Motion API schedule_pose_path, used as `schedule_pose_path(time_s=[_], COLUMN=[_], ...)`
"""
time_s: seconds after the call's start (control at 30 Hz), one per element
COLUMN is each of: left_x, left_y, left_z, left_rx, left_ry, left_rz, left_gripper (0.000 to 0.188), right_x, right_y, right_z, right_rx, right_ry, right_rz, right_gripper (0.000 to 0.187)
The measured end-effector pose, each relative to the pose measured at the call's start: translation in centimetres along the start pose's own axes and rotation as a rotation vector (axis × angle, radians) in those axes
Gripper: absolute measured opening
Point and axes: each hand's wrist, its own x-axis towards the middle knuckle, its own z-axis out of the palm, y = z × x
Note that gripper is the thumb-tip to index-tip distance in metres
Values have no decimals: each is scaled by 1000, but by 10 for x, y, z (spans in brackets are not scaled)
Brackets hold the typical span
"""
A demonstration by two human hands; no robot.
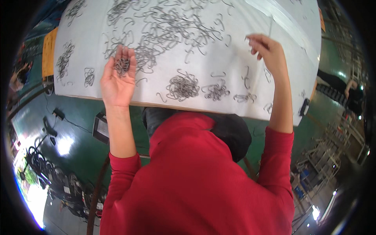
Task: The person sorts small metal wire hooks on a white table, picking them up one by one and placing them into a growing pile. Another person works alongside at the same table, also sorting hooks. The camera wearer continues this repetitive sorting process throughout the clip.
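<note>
My left hand is turned palm up over the table's near left part, its fingers slightly cupped. A small heap of curved dark metal hooks rests on its fingers. Over the right part of the table, my right hand is bent with thumb and fingers close together. A small dark hook tip shows at its fingertips; most of that piece is hidden. Below the right hand, a few loose hooks lie on the white tabletop.
A large loose spread of hooks covers the table's far middle. Along the near edge sit separate piles, including a dense pile and a smaller pile. More hooks lie at left. A black clip-like object is at the right corner.
</note>
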Motion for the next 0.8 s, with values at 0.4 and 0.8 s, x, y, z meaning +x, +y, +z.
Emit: schedule_pose_path(time_s=[0.4, 0.8], left_x=[-9, 18], left_y=[-22, -7], left_z=[9, 26], left_rx=[50, 86], left_ry=[12, 93], left_rz=[-32, -13], left_gripper=[33, 34], right_x=[-57, 76], right_y=[34, -54], right_z=[16, 119], right_rx=[-226, -396], right_ry=[221, -18], right_rz=[-46, -481], right_gripper=[17, 14])
